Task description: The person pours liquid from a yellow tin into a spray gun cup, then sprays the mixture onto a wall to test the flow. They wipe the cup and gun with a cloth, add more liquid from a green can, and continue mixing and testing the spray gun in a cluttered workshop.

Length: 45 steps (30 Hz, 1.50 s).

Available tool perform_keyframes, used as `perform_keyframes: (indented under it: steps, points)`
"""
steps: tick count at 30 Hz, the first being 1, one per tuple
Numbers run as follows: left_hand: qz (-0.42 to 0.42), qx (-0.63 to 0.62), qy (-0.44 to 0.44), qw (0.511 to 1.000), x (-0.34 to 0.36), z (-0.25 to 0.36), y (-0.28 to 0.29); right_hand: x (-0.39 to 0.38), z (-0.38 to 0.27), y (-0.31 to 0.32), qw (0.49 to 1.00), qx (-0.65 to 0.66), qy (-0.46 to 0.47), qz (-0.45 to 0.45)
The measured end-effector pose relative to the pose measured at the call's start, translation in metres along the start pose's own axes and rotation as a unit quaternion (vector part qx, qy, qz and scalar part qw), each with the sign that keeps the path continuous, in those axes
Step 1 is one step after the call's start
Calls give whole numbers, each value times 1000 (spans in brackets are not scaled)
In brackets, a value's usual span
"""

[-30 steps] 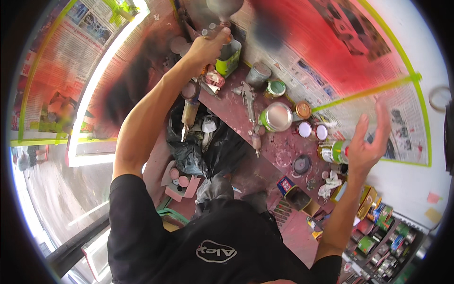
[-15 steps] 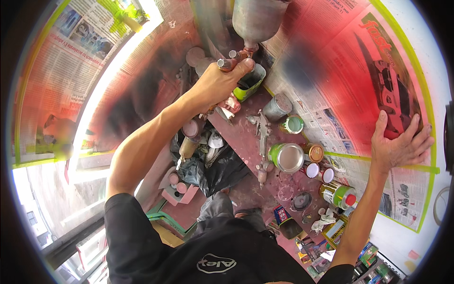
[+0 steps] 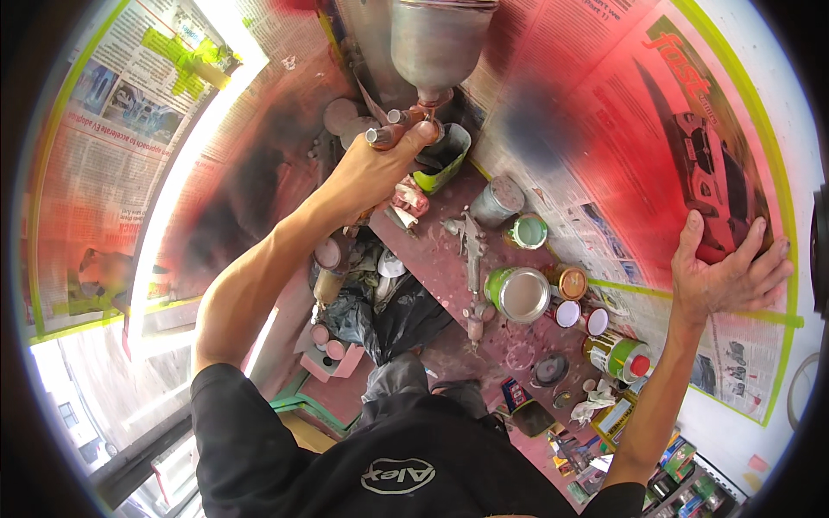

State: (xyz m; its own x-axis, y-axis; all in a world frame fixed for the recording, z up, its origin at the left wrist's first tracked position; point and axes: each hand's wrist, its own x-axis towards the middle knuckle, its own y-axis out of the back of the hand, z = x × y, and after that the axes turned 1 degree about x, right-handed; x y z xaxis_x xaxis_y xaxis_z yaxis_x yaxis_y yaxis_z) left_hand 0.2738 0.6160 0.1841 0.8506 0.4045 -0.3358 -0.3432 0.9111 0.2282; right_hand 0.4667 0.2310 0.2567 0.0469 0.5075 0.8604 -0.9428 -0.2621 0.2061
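Observation:
My left hand [image 3: 370, 173] is wrapped round the handle of a spray gun [image 3: 442, 47], whose grey metal cup points up at the top of the view. Part of the gun's body is hidden behind my fingers. Out to the right, my right hand [image 3: 724, 274] rests with fingers spread against newspaper [image 3: 596, 181] that lines the wall and carries red and dark overspray. A cut-open green can [image 3: 445, 164] stands just past my left hand, next to a crumpled pinkish rag [image 3: 412, 197].
A second spray gun [image 3: 471, 259] lies on the dusty reddish worktop. Beside it are a grey can [image 3: 498, 200], an open paint tin [image 3: 522, 293], a brown-rimmed tin [image 3: 567, 281] and a red-capped can [image 3: 620, 356]. A black plastic bag [image 3: 406, 315] hangs below the edge. Bright light edges the left newspaper panel.
My left hand and the spray gun have shifted left and slightly down. My right hand stays spread on the newspaper, almost in the same spot.

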Motion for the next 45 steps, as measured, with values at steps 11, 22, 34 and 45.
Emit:
perform_keyframes:
  steps: [11, 22, 34, 45]
  points:
    - [1, -5, 5, 1000, -17, 5, -5, -1, 0, 0, 1000, 19, -15, -8]
    - [26, -3, 71, 997, -31, 9, -3, -4, 1, -5, 999, 38, -16, 24]
    - [43, 11, 51, 998, -53, 28, -15, -7, -1, -10, 995, 76, -36, 55]
    - [45, 3, 51, 998, -55, 17, -17, -7, -1, -7, 996, 65, -41, 44]
